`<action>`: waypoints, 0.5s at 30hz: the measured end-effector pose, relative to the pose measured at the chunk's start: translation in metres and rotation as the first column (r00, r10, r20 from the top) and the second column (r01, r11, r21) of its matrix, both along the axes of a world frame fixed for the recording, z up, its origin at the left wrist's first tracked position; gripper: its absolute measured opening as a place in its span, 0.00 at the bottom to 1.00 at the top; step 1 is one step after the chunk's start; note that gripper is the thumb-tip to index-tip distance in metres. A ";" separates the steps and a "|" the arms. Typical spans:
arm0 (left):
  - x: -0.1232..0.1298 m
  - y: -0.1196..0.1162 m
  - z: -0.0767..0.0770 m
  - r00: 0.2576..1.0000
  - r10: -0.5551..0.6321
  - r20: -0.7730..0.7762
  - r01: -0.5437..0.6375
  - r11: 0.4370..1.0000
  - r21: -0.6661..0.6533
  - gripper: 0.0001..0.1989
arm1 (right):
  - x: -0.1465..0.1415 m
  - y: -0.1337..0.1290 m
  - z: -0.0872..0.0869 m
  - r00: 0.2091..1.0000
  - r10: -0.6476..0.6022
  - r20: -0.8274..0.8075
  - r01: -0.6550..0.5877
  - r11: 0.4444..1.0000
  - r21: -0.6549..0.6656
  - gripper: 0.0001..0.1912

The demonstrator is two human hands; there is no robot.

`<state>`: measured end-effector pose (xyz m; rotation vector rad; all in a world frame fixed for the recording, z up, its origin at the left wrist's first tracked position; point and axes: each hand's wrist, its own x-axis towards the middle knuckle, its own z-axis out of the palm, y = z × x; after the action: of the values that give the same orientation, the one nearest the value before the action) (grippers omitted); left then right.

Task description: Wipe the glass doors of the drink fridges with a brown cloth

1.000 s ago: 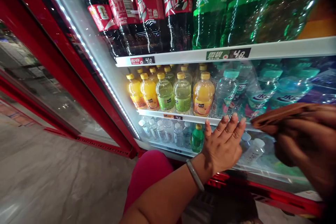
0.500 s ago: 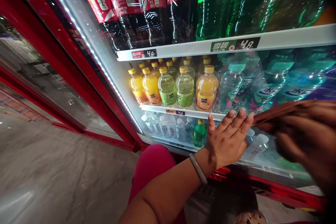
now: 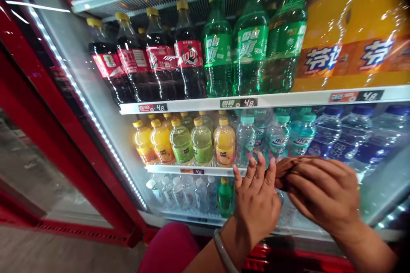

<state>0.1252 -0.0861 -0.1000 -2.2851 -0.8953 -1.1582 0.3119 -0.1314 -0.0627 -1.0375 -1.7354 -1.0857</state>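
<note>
In front of the drink shelves, my left hand (image 3: 258, 202) is stretched out with its fingers spread and pointing up, a light bangle on its wrist. Its fingertips overlap the white edge (image 3: 169, 169) of the middle shelf; whether they touch it I cannot tell. Beside it, my right hand (image 3: 329, 194) is closed on a folded brown cloth (image 3: 283, 170), whose end lies close to my left fingers. Behind the hands stand water bottles with teal caps (image 3: 246, 138). A small green bottle (image 3: 225, 198) with a yellow cap is on the bottom shelf, left of my left hand.
Cola bottles (image 3: 160, 57), green soda bottles (image 3: 251, 47) and large orange soda bottles (image 3: 323, 57) fill the upper shelf. Juice bottles (image 3: 201, 147) line the middle shelf. The red cooler door (image 3: 96, 179) stands at the left. A pink-clad knee (image 3: 173, 249) is below.
The view has tilted up and drawn back, showing more upper shelf. My right hand has come farther into view with the brown cloth, beside my left hand, which stays spread.
</note>
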 end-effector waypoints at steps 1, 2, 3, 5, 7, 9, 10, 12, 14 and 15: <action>0.001 0.000 0.000 1.000 0.001 0.000 -0.001 1.000 -0.004 0.39 | 0.011 -0.003 0.005 0.999 -0.028 -0.016 0.029 0.999 0.035 0.14; 0.002 -0.001 0.000 1.000 0.002 0.001 -0.002 1.000 -0.005 0.39 | 0.020 -0.005 0.009 0.996 -0.061 -0.059 0.066 0.995 0.073 0.14; 0.003 -0.002 0.000 1.000 0.000 0.003 0.000 1.000 0.002 0.39 | 0.025 -0.007 0.013 0.987 -0.094 -0.127 0.108 0.988 0.110 0.14; 0.005 -0.003 0.000 1.000 -0.008 0.007 0.007 1.000 0.030 0.39 | 0.020 -0.005 0.018 0.958 -0.127 -0.256 0.170 0.973 0.155 0.14; 0.005 -0.004 0.002 1.000 -0.011 0.021 0.010 0.999 0.049 0.39 | -0.002 -0.002 0.017 0.960 -0.096 -0.264 0.131 0.984 0.119 0.14; 0.005 -0.004 0.005 0.999 -0.006 0.050 0.004 0.999 0.037 0.39 | -0.026 0.001 0.013 0.977 -0.031 -0.209 0.041 0.998 0.041 0.14; 0.004 -0.003 0.007 0.998 -0.004 0.060 0.002 1.000 0.023 0.39 | -0.034 0.001 0.011 0.985 -0.001 -0.175 0.000 1.000 -0.006 0.13; 0.001 -0.002 0.010 0.999 -0.005 0.047 0.005 1.000 0.001 0.39 | -0.035 -0.003 0.008 0.994 0.033 -0.107 -0.039 0.998 -0.056 0.10; 0.000 -0.001 0.012 1.000 -0.011 0.006 0.011 1.000 -0.006 0.39 | -0.014 -0.009 0.007 0.998 0.041 -0.046 -0.044 0.998 -0.053 0.09; 0.000 -0.001 0.013 1.000 -0.010 -0.008 0.010 1.000 -0.005 0.39 | 0.000 -0.012 0.007 0.998 0.016 -0.060 -0.019 0.999 -0.040 0.09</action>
<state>0.1248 -0.0866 -0.0868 -2.2994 -0.8861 -1.1517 0.3122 -0.1431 -0.0558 -1.0673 -1.7218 -1.0023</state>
